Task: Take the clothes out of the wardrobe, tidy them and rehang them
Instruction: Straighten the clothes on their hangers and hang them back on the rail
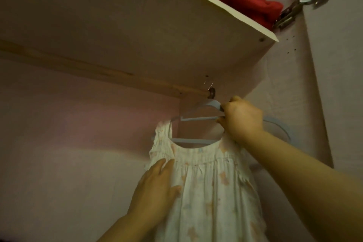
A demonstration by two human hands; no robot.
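Hanging looks like the step in hand, though lifting off cannot be ruled out: the pale printed dress sits on a grey hanger just below the wooden rod. Next, the hook must seat over the rod. The raised right hand grips the hanger near its top; the left hand lies flat, fingers straight, against the dress front

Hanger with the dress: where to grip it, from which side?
Probably grip the hanger neck under the hook, from the right, as the right hand does: the dress covers its shoulders, and the hook must stay free for the rail.
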